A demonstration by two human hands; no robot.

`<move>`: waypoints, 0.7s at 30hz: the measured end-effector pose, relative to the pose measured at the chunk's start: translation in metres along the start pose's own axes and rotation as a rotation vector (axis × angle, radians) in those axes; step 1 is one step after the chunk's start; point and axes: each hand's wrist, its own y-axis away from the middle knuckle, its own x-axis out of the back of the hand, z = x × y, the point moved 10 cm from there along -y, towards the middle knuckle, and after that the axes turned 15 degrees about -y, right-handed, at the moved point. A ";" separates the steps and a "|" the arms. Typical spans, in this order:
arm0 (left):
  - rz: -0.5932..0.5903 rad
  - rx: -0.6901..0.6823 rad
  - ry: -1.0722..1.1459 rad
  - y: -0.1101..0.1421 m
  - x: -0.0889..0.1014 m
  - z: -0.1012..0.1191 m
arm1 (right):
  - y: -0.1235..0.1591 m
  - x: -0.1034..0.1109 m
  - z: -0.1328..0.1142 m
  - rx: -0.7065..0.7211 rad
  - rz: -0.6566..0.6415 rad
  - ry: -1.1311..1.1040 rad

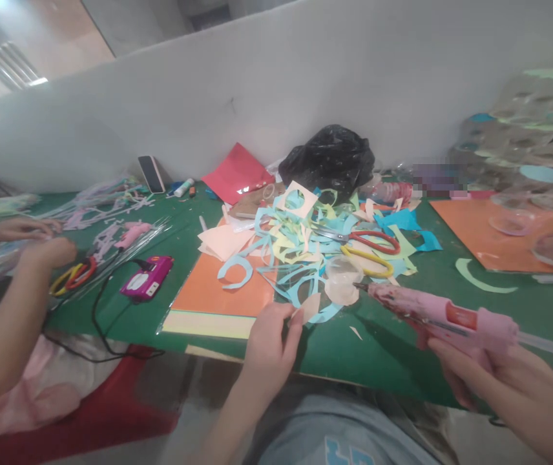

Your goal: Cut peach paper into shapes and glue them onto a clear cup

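Note:
My right hand (pixel 504 378) is wrapped round the grip of a pink hot glue gun (pixel 451 323), a clear glue stick jutting from its back. The gun's nozzle points left and meets or nearly meets the edge of a pale, see-through round piece (pixel 342 281); contact is hard to tell. Between thumb and fingers, my left hand (pixel 271 345) pinches a small peach paper piece (pixel 311 309) just left of that round piece. Blue paper rings and strips (pixel 305 287) lie around both. Behind the nozzle rest scissors (pixel 371 242) with red and yellow handles.
A heap of paper scraps (pixel 286 229) covers mid-table before a black plastic bag (pixel 329 158). Orange sheets (pixel 223 284) lie left, with a purple box (pixel 148 278) and black cable beyond. Another person's hands (pixel 48 248) work at far left. Stacked trays (pixel 538 123) stand right.

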 end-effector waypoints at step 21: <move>0.003 -0.017 0.016 -0.001 0.000 0.002 | -0.003 0.006 -0.011 0.114 0.056 0.016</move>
